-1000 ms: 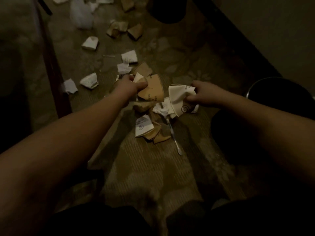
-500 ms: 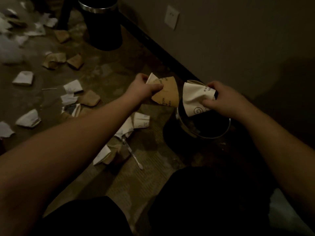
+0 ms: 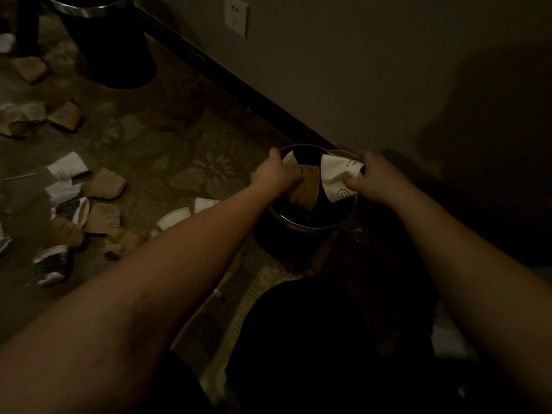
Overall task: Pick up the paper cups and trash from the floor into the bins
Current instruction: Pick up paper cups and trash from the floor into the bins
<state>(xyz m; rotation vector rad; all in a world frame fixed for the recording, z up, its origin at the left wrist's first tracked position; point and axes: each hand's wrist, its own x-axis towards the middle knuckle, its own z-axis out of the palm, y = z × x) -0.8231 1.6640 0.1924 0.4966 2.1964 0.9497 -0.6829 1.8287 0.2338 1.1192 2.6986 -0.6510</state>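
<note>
Brown cup [image 3: 304, 186] is being gripped by curled left hand [image 3: 276, 174], white cup [image 3: 337, 177] pinched by right hand [image 3: 373, 177], both over the bin [image 3: 301, 227].

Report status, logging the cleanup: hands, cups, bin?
Left hand gripping flattened brown paper cup, right hand gripping crushed white paper cup. Both over round metal-rimmed black bin. Nothing blocking the opening.
</note>
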